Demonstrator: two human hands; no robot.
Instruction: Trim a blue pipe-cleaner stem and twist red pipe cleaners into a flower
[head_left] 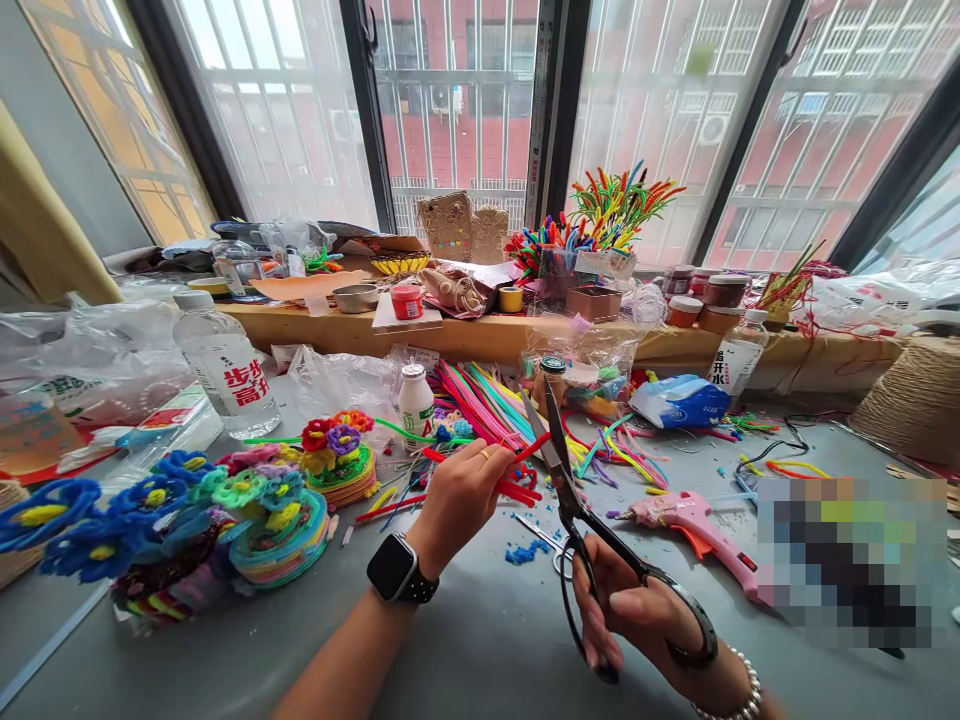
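My left hand (463,497), with a watch on its wrist, is closed on red pipe cleaners (519,492). One red stem slants up from its fingers to the scissors' blades. In my right hand (619,600) are large black-handled scissors (568,505), its fingers and thumb through the loops. The blades are spread apart and point up, with the red stem's tip at them. Just behind, a smaller pair of scissors (538,532) lies on the table beside blue fuzzy clippings (526,552). A bundle of coloured pipe cleaners (480,400) lies beyond my left hand.
Pipe-cleaner flower pots (281,535) stand at the left, near a water bottle (225,370). A pink glue gun (694,525) lies at the right, near a twine spool (911,400). A small white bottle (415,405) and a lidded jar (552,382) stand behind my hands.
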